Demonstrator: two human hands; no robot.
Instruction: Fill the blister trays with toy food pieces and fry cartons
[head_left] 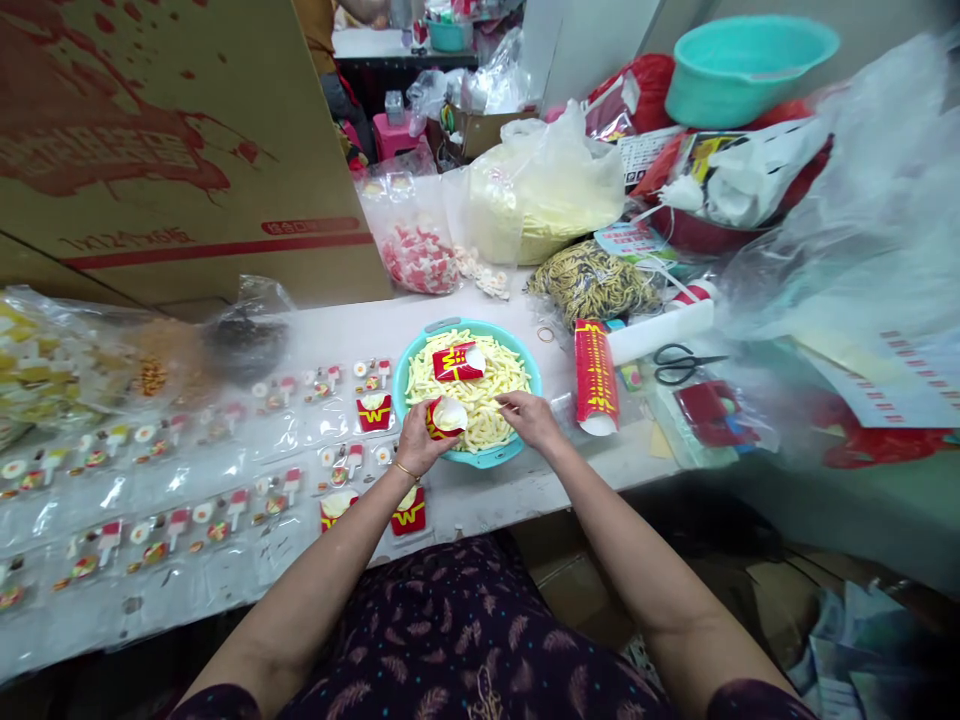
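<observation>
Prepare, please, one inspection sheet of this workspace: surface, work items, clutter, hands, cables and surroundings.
Surface: pale table, with rows of clear plastic packs at the left.
Work items: turquoise basin holding pale fry-shaped pieces; one red carton lies on them.
Clutter: black scissors and nested red cartons right of the basin.
Hands: left hand holds another carton; right hand is at the pieces, fingertips close together, grip unclear.
Cables: nothing seen clearly.
Surroundings: large cardboard box behind the packs; turquoise tub at upper right.
</observation>
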